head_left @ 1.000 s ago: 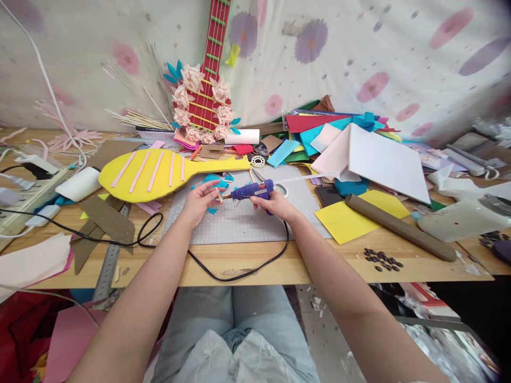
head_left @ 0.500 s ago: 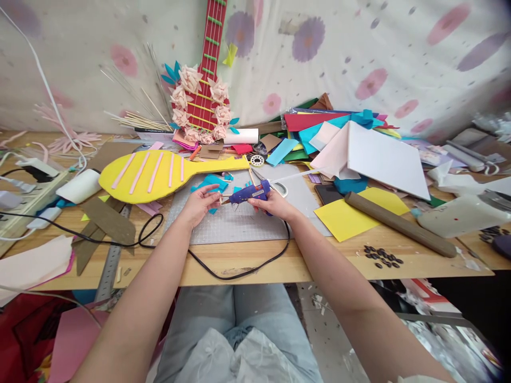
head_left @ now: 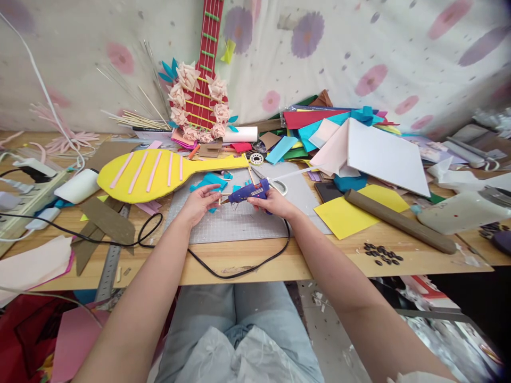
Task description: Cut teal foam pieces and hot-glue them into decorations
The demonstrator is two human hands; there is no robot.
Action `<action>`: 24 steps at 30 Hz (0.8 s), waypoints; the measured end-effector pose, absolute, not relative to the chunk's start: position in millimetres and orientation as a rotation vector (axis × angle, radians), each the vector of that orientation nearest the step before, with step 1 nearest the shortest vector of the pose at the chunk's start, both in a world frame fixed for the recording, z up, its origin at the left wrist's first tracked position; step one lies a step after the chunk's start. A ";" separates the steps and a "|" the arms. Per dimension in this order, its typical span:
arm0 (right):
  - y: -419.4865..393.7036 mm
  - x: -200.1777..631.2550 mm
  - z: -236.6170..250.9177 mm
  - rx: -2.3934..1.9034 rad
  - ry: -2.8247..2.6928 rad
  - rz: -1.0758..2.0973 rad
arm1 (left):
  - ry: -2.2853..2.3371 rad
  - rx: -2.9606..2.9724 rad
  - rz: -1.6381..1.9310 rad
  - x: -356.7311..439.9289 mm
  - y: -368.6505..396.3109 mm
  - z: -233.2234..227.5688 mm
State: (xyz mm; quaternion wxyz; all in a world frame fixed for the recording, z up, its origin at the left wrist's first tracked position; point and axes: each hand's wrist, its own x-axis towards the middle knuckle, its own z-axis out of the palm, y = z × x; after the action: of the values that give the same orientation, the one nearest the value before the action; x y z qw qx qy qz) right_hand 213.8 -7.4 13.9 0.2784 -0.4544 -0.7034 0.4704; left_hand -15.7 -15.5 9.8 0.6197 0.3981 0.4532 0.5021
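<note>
My right hand [head_left: 268, 203] is wrapped round a blue hot glue gun [head_left: 249, 192], its nozzle pointing left and a long clear glue stick [head_left: 297, 171] sticking out of its back. My left hand [head_left: 202, 204] pinches a small pale stick [head_left: 219, 199] right at the nozzle tip; whether the two touch I cannot tell. Both hands are above a grey cutting mat [head_left: 239, 231]. Scraps of blue felt [head_left: 209, 182] lie just behind my left fingers. Beyond them rests a yellow guitar-shaped piece [head_left: 159, 178] with pink strips across its body.
A red guitar model [head_left: 203, 101] with pale flowers leans at the back. Scissors [head_left: 278, 186] lie behind the glue gun, whose black cord [head_left: 239, 276] loops along the front edge. To the right are yellow felt [head_left: 335, 218], a brown roll [head_left: 399, 221] and black beads [head_left: 381, 254].
The view has shifted very slightly. Both hands, the glue gun and the small stick keep nearly the same places.
</note>
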 end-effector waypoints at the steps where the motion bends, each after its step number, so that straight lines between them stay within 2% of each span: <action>1: -7.6 213.7 13.9 -1.218 -1.886 1.268 | 1.043 0.916 1.153 -15.6 -15.5 9.7; 24: -8.5 212.8 15.9 -1.195 -1.837 1.300 | 1.040 0.976 1.087 -17.3 -13.8 7.1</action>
State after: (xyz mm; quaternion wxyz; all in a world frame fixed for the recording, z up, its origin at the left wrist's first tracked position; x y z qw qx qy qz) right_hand 212.8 -8.5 15.9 0.2926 -0.4484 -0.6895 0.4878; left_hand -17.3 -13.8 7.1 0.6243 0.4251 0.4531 0.4735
